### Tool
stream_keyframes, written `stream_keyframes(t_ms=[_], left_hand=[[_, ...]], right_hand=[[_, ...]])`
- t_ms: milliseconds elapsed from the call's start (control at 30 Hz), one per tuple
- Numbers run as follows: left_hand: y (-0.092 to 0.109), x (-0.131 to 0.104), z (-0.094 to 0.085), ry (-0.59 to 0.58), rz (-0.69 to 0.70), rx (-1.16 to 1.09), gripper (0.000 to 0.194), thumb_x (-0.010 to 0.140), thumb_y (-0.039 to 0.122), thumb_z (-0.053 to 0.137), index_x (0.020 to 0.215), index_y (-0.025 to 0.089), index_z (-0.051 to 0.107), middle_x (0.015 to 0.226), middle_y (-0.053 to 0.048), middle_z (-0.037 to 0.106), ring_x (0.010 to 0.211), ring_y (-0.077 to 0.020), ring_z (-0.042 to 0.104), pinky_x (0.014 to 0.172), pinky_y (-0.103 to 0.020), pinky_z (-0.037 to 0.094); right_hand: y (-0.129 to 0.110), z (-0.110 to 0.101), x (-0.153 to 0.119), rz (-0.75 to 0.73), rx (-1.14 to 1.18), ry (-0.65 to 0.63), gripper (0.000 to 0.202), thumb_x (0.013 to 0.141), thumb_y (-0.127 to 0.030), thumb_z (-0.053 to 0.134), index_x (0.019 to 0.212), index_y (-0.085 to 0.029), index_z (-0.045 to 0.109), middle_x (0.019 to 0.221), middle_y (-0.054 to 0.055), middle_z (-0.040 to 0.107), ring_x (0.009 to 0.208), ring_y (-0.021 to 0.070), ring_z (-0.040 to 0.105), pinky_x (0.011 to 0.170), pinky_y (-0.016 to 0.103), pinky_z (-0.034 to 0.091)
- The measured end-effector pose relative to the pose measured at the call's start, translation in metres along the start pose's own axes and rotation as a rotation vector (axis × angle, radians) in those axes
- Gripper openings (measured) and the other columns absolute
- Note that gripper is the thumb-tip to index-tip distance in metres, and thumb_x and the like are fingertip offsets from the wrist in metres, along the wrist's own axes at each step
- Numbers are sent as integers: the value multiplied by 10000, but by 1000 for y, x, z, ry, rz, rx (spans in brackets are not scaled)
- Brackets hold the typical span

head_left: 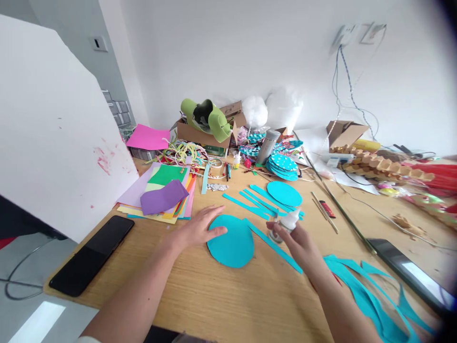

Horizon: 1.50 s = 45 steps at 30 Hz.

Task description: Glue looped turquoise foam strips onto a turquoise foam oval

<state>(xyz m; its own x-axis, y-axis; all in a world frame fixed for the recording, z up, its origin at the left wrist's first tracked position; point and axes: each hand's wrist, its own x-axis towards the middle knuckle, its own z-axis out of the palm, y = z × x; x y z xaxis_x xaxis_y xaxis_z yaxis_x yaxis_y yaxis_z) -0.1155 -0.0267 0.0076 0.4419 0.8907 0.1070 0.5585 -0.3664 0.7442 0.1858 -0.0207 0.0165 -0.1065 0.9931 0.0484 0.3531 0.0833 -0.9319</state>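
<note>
- Gripping a small bottle (290, 220) in the right hand (299, 242), with fingers closed around its body and with the white tip upward.
- Holding the left hand (196, 227) open, with fingers spread, at the left edge of a blue disc (233, 244); reaching over this disc with the thumb, but cannot tell whether pressing on it.
- Lying flat on the wooden table (200, 295), between both hands: the same blue disc.
- Running from the disc's upper right edge toward the right forearm: a long blue strip (282, 253), just below the bottle.
- Lying farther back: several loose strips (246, 206) and a second disc (284, 194), with a stack of dotted discs (283, 166) behind, near a metal flask (267, 148).
- Resting at the left: a black phone (93, 255) and coloured sheets (164, 196).
- Heaped at the right, near the right forearm: blue offcuts (371, 300).
</note>
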Motion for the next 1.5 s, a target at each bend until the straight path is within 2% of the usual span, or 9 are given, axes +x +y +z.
stream_keyframes(t_ms=[200,333,433,567,667,733,900,1233,1500], left_hand=[[-9,2,4,11,-7,172,907,744,605,659,1467,215,276,1525,-144,294,1425,-326,198,1137,-508,224],[-14,1,3,-47,-38,207,1096,636,633,735,1496,234,185,1554,-137,220,1437,-344,137,1142,-518,206],[-14,-1,2,-89,-50,223,1142,607,618,764,1503,247,159,1566,-130,185,1439,-355,113,1141,-524,202],[-5,-1,-1,74,21,211,865,716,543,722,1439,262,340,1454,-115,392,1362,-320,317,1095,-493,307],[3,0,-3,320,104,170,401,862,401,603,1220,222,586,1127,-91,600,1078,-228,554,948,-398,453],[7,1,-2,401,145,148,240,892,340,564,1058,197,662,954,-68,627,903,-183,594,829,-335,492],[6,2,2,344,211,228,133,863,296,612,863,192,694,807,-46,629,822,-174,586,740,-301,469],[-1,3,-1,393,133,332,292,922,248,490,667,179,614,664,-21,562,688,-150,524,653,-287,399],[-1,2,0,305,196,282,102,870,251,607,844,187,683,793,-33,620,827,-172,559,751,-311,449]], right_hand=[[-21,21,24,-34,465,53,461,828,-623,523,982,-198,616,657,-9,531,527,133,512,494,285,449],[-14,36,27,108,772,-27,407,827,-556,538,999,-199,631,659,-13,503,488,102,417,412,244,338],[-4,38,24,155,830,-53,260,772,-433,647,920,-219,626,702,-14,520,493,83,382,399,225,293],[2,33,26,145,892,30,220,666,-298,760,818,-229,617,719,-34,487,534,69,371,412,206,284],[-5,30,34,162,936,59,302,582,-211,796,822,-229,614,720,-40,493,553,66,383,439,206,316],[-13,30,41,155,902,59,349,546,-178,803,841,-225,622,758,-26,532,575,74,413,444,214,331],[-27,39,48,101,839,78,356,562,-197,807,876,-222,641,827,-2,591,642,90,484,473,214,371],[-6,59,41,123,864,101,365,564,-249,834,863,-223,625,742,-36,567,576,69,465,472,207,398],[-11,54,43,157,1042,171,350,544,-325,853,659,-186,554,615,-56,490,486,43,382,371,169,331]])
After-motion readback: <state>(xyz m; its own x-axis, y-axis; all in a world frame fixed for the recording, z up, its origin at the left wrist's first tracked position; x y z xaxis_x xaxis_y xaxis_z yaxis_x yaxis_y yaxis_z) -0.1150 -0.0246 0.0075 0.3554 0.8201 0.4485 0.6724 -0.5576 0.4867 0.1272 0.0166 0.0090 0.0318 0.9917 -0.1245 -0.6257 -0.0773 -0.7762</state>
